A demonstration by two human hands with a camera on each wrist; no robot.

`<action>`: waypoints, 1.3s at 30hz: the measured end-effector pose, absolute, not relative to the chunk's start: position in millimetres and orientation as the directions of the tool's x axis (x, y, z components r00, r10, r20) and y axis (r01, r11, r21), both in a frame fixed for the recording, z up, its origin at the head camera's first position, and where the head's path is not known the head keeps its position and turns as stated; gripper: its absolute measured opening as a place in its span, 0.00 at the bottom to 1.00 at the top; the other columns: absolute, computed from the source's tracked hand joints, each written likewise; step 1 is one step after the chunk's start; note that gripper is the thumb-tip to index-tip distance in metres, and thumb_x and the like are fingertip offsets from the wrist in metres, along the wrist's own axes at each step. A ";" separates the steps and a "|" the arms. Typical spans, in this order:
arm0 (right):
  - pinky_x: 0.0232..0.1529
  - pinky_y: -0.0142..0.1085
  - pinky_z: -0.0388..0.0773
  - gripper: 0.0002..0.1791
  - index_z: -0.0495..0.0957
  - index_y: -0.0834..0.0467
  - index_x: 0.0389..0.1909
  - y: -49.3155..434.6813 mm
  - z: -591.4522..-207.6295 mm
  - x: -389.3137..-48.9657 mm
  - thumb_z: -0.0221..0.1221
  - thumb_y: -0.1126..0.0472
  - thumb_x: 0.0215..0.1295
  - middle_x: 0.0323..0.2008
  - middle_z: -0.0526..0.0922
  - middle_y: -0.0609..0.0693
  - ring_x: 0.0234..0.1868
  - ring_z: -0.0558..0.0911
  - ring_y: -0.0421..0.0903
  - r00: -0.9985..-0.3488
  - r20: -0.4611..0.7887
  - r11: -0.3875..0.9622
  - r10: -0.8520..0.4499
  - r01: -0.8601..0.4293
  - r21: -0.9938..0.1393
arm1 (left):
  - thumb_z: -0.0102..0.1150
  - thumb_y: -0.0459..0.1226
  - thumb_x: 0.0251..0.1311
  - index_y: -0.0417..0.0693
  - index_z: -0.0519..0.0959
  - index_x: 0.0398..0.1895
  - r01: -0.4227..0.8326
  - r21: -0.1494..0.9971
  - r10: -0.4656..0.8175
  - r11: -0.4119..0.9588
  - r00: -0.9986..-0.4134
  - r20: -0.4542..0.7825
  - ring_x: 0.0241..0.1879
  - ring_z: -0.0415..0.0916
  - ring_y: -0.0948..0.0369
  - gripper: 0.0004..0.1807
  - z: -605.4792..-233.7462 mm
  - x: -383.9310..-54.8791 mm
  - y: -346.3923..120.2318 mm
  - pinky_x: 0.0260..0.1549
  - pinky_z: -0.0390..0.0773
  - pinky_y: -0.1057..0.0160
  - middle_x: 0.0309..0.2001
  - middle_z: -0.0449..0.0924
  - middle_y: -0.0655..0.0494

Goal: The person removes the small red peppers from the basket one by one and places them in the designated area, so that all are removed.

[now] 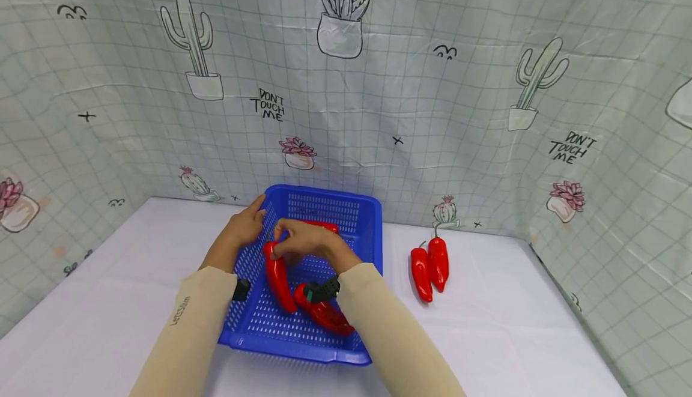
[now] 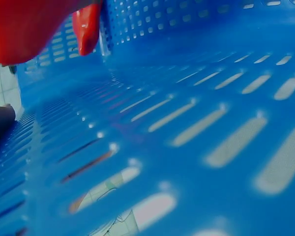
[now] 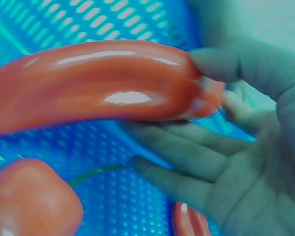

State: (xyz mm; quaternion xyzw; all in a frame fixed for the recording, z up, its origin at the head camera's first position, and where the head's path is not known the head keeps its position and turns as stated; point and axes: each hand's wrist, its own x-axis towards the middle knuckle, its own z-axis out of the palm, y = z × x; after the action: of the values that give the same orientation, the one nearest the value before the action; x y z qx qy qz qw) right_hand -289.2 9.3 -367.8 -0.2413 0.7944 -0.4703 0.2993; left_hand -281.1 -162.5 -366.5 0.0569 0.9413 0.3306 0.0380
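Head view: the right grip (image 1: pixel 308 239), nearer than the left, pinches a red pepper (image 1: pixel 278 280) by its far end, its length slanting toward the person inside the blue basket (image 1: pixel 303 354).

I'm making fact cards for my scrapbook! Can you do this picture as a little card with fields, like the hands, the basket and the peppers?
Left hand: touches the left rim of the basket
Right hand: pinches the held pepper near its stem end
Basket: blue, full of small holes
Also in basket: front pepper, lying near the right wrist; back pepper, partly hidden behind the right hand
Outside basket: two table peppers, side by side, to the right
Pepper colour: red
Table: white
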 end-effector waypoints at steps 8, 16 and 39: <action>0.44 0.55 0.83 0.20 0.71 0.58 0.62 14.1 -370.2 -299.3 0.55 0.67 0.70 0.47 0.81 0.63 0.34 0.84 0.50 -0.893 -0.053 0.286 -0.448 -0.086 -0.954 | 0.29 0.38 0.78 0.40 0.42 0.78 0.074 0.610 0.129 0.789 -0.991 -0.045 0.67 0.58 0.30 0.30 -366.5 -281.3 -161.3 0.66 0.58 0.33 0.70 0.56 0.26; 0.46 0.59 0.80 0.31 0.64 0.59 0.70 14.3 -367.5 -302.4 0.59 0.65 0.67 0.53 0.78 0.66 0.39 0.87 0.59 -0.944 -0.059 0.093 -0.325 0.031 -0.995 | 0.30 0.42 0.78 0.47 0.44 0.79 0.090 0.625 0.138 0.776 -0.990 -0.028 0.66 0.60 0.30 0.30 -375.1 -290.9 -166.0 0.64 0.59 0.31 0.70 0.58 0.28; 0.45 0.54 0.83 0.37 0.66 0.67 0.65 11.0 -363.7 -302.1 0.70 0.69 0.54 0.46 0.80 0.65 0.41 0.86 0.57 -0.970 -0.087 0.255 -0.227 0.027 -0.967 | 0.27 0.38 0.77 0.40 0.43 0.78 0.089 0.608 0.143 0.789 -0.989 -0.041 0.68 0.58 0.30 0.29 -366.7 -285.7 -161.8 0.67 0.58 0.34 0.70 0.56 0.27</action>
State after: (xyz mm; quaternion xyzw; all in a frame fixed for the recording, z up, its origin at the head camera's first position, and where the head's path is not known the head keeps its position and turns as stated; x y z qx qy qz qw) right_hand -302.1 11.0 -363.7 -0.0636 0.7851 -0.6071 0.1047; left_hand -285.7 -161.8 -366.7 0.0612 0.9448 0.3191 0.0424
